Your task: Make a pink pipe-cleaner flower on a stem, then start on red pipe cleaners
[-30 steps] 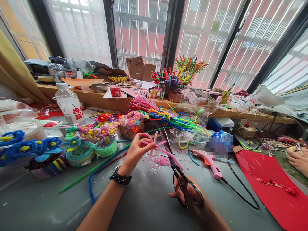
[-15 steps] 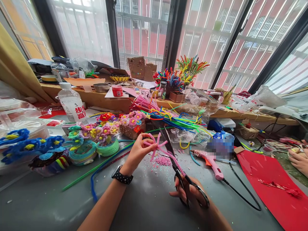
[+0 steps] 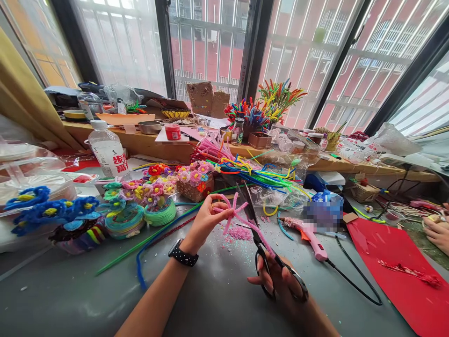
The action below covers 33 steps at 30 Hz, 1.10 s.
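My left hand point(image 3: 206, 220), with a dark dotted watch band at the wrist, pinches a pink pipe cleaner point(image 3: 234, 211) bent into several short arms. One long tail of it runs right and down, alongside the scissors, toward my right hand. My right hand point(image 3: 277, 281) has its fingers through the handles of black scissors point(image 3: 257, 234). The scissor blades stand apart, pointing up and away, close to the right of the bent pink shape. Whether the tail lies between the blades I cannot tell. Beneath them, pink clippings point(image 3: 239, 233) lie scattered on the grey table point(image 3: 210, 299).
Pipe-cleaner flowers in small pots point(image 3: 159, 213) and a plastic bottle point(image 3: 108, 152) stand left. A bundle of coloured pipe cleaners point(image 3: 259, 173) lies behind. Right are a pink glue gun point(image 3: 308, 236) with a cord, red sheet point(image 3: 393, 267) and another person's hand point(image 3: 437, 231).
The view has shifted slightly, moving the whole scene a little. My left hand still pinches the pink pipe cleaner, and the scissors stay parted in my right hand.
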Each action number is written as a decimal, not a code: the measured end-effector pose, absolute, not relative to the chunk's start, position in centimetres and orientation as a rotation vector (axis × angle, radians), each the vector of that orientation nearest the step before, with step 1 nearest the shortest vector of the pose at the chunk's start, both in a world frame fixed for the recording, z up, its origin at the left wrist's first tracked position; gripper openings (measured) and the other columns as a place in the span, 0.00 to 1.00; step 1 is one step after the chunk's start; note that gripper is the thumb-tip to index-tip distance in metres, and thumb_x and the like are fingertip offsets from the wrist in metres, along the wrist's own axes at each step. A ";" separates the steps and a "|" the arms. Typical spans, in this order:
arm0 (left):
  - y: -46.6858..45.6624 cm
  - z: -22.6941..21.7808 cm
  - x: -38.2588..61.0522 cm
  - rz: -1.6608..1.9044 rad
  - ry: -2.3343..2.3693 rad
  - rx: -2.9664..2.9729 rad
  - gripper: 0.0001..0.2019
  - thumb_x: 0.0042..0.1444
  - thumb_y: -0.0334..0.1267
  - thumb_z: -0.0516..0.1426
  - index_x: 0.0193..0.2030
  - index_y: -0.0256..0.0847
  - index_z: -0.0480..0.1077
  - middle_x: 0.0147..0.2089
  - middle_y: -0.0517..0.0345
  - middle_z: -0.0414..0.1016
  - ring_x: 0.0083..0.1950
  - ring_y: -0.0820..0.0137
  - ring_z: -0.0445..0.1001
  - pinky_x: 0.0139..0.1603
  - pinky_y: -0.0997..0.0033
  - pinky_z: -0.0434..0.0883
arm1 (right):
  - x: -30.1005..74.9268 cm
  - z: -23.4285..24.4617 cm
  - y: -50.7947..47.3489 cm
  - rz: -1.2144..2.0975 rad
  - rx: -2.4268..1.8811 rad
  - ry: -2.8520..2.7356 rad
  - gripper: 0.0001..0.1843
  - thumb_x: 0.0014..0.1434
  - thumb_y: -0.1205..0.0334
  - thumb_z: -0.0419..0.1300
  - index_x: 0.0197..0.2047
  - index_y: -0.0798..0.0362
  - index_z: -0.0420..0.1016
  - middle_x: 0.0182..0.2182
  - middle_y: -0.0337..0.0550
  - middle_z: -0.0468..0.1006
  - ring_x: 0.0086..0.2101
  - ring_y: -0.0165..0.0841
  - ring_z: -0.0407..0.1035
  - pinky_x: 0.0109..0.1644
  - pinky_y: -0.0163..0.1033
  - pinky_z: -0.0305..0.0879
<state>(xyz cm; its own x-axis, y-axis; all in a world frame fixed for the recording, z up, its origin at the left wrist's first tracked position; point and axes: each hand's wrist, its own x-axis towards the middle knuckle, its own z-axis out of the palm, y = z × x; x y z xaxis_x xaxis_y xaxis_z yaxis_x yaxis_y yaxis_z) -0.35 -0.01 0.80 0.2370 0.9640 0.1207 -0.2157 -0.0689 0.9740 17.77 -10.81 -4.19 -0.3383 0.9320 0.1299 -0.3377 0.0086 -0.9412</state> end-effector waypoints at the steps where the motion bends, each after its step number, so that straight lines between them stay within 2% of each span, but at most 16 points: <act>1: 0.0 0.8 -0.2 1.176 0.829 1.233 0.21 0.39 0.36 0.62 0.39 0.38 0.56 0.26 0.66 0.65 0.27 0.79 0.67 0.30 0.79 0.64 | 17.9 -4.5 -10.7 1.569 -0.666 -1.230 0.27 0.46 0.38 0.51 0.36 0.55 0.67 0.20 0.35 0.57 0.21 0.25 0.49 0.41 0.46 0.62; 5: -0.1 0.7 0.2 1.146 0.828 1.221 0.21 0.39 0.36 0.62 0.38 0.38 0.56 0.25 0.67 0.65 0.26 0.80 0.67 0.30 0.79 0.63 | 18.0 -4.6 -10.6 1.557 -0.636 -1.245 0.25 0.46 0.38 0.51 0.33 0.53 0.66 0.21 0.35 0.56 0.22 0.25 0.48 0.42 0.46 0.62; 9: -0.1 0.5 0.4 1.125 0.801 1.191 0.21 0.39 0.36 0.62 0.39 0.38 0.57 0.25 0.67 0.64 0.25 0.80 0.65 0.28 0.79 0.62 | 17.7 -3.7 -10.7 1.484 -0.726 -1.286 0.25 0.43 0.37 0.53 0.27 0.54 0.64 0.18 0.32 0.54 0.19 0.23 0.45 0.38 0.44 0.65; 17: -0.3 0.5 0.6 1.054 0.744 1.135 0.20 0.40 0.36 0.61 0.38 0.37 0.57 0.25 0.66 0.64 0.25 0.80 0.65 0.28 0.79 0.61 | 17.4 -3.8 -10.3 1.456 -0.767 -1.282 0.27 0.37 0.35 0.56 0.23 0.54 0.62 0.14 0.29 0.52 0.16 0.21 0.44 0.33 0.41 0.67; 29: -0.3 0.8 0.2 1.074 0.750 1.098 0.20 0.40 0.36 0.61 0.39 0.37 0.58 0.25 0.67 0.63 0.26 0.81 0.64 0.30 0.79 0.61 | 17.2 -3.8 -10.7 1.500 -0.726 -1.234 0.25 0.39 0.39 0.58 0.26 0.54 0.66 0.15 0.31 0.56 0.17 0.21 0.47 0.38 0.44 0.66; 33: -0.3 0.8 0.0 1.100 0.763 1.094 0.21 0.40 0.35 0.61 0.40 0.38 0.57 0.25 0.67 0.63 0.27 0.81 0.65 0.31 0.79 0.61 | 17.4 -4.0 -10.7 1.581 -0.699 -1.203 0.27 0.39 0.39 0.58 0.32 0.55 0.68 0.18 0.34 0.61 0.19 0.24 0.54 0.42 0.46 0.63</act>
<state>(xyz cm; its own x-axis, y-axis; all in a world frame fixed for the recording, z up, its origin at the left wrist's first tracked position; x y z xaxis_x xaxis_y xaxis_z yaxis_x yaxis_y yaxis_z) -0.04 -0.30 0.77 0.3062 0.9515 0.0298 -0.3048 0.0683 0.9500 17.40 -10.69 -3.96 -0.3435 0.9321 0.1151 -0.3592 -0.0171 -0.9331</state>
